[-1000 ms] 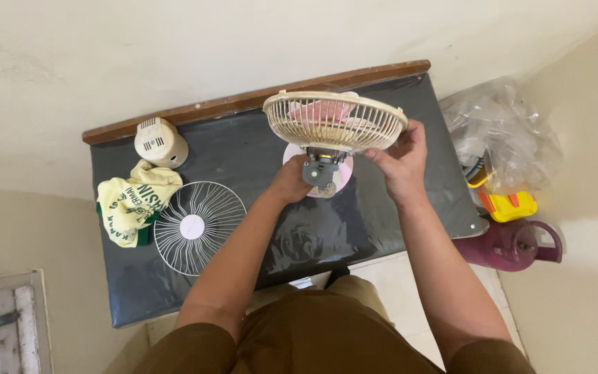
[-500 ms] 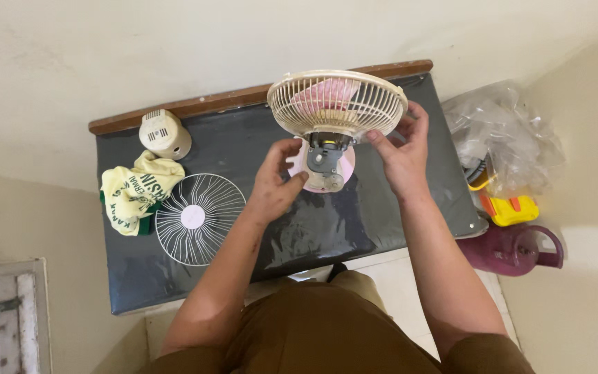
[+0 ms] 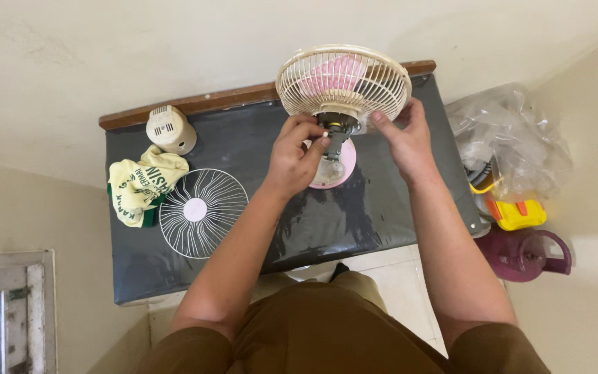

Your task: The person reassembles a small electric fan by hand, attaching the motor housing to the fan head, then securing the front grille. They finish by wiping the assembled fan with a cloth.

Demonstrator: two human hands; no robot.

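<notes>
1. We hold the cream fan cage (image 3: 344,83) with its pink blades above the far edge of the bench (image 3: 382,201).
2. Our right hand (image 3: 404,138) has its grip closed on the cage rim; our left hand (image 3: 297,156) pinches the grey motor mount (image 3: 337,131) beneath.
3. Left on the bench lie a loose wire grille (image 3: 202,212), a yellow cloth (image 3: 143,190) and a cream motor cover (image 3: 170,129).
4. A plastic bag (image 3: 513,138) and a purple jug (image 3: 524,253) crowd the right side, off the bench.

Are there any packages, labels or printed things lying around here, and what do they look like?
Printed cloth: crumpled on the table's left side beside the wire grille; pale yellow with green edging and dark lettering.
Plastic bag: right of the table by the wall; clear, crinkled, bulging.
Yellow box: below the bag; blocky, with orange patches.
No screens or signs.
</notes>
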